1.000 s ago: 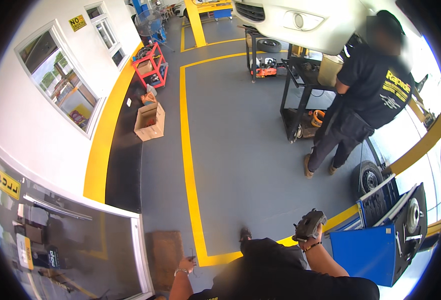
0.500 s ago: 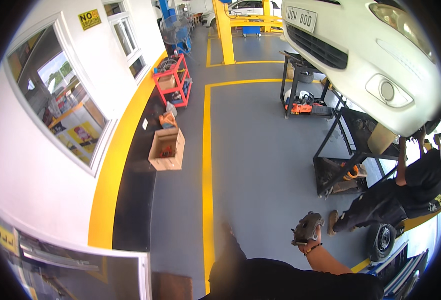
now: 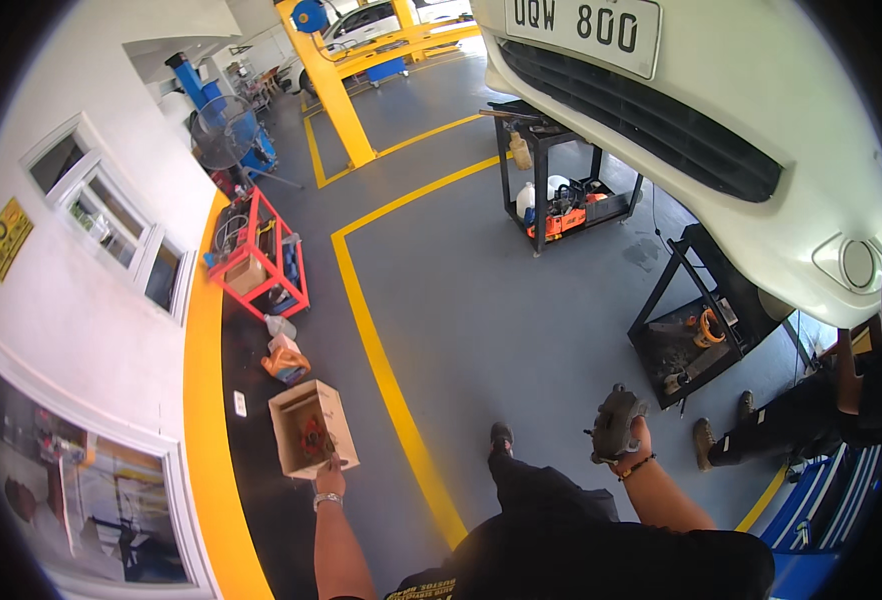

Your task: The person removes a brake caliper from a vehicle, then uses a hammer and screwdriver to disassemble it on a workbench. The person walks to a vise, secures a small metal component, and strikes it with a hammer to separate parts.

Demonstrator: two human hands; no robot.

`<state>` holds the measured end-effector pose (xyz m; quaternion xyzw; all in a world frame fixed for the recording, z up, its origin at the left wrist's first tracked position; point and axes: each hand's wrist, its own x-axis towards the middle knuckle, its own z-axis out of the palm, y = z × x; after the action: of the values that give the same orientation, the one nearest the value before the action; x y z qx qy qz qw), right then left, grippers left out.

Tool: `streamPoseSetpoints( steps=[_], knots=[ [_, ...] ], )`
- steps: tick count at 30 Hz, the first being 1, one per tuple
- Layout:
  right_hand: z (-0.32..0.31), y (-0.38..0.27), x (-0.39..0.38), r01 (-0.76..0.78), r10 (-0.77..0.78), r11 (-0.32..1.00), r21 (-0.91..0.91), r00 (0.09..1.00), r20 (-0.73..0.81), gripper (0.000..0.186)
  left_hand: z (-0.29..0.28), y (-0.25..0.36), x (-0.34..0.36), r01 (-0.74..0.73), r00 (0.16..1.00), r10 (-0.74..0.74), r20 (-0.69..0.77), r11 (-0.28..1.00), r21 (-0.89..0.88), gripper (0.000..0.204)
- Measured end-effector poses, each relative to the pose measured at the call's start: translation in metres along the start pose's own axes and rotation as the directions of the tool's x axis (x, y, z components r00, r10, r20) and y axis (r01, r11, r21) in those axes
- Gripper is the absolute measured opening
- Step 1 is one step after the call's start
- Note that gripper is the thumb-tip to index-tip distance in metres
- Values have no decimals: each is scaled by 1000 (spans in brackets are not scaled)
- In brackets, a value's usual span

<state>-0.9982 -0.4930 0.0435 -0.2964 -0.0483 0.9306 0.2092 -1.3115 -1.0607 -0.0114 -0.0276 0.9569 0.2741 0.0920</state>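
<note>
"Biggest first, go."

"Grey floor [image 3: 471, 300], below the right hand [image 3: 638, 445] and stretching well beyond it. White car [image 3: 811, 130], nose end, high up past that grip, over to its right. Black cart [image 3: 711, 255], beyond the grip and right of it. Co-worker [image 3: 781, 425] just right of the cart's near end; mostly dark trouser legs and boots showed. Cardboard box [image 3: 339, 420], top open, well left of the grip."

"And the held piece?"

"Metal part [image 3: 618, 424], in the right hand, held up over the floor. Looked like a brake caliper."

"Axis?"

"Long axis ran roughly away from the body, upright in view, far end leaning slightly right. Small knobs or pins poked out leftward, away from the palm."

"Looks?"

"Chunky, blocky casting. Dull grey-brown, dark patches, uneven outline. Fine detail too small to tell."

"Grips?"

"Right: clamped on the part at its near right side; the fingers underneath were hidden. Left hand [image 3: 331, 468]: at the box's near edge, well left of the part. Couldn't tell whether its fingers were apart or together, or whether it touched cardboard."

"Smallest?"

"Dark bracelet [image 3: 637, 467], on the wrist just below the right grip."
</note>
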Motion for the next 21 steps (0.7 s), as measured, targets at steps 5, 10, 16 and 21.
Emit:
streamPoseSetpoints(
  steps=[5,10,16,21],
  knots=[
    [87,26,128,-37,36,995,91,999,10,38,31,87,118,189,981,-183,64,977,-97,67],
    [182,27,229,24,-14,998,60,989,-148,40,89,98,113,321,876,-372,306,925,204,62],
    [265,29,371,103,-122,992,-77,945,-303,46,114,93,233,401,708,-505,494,863,309,54],
    [327,45,492,191,-170,981,43,942,-291,50,110,123,436,228,709,-443,548,880,416,47]
  ],
)
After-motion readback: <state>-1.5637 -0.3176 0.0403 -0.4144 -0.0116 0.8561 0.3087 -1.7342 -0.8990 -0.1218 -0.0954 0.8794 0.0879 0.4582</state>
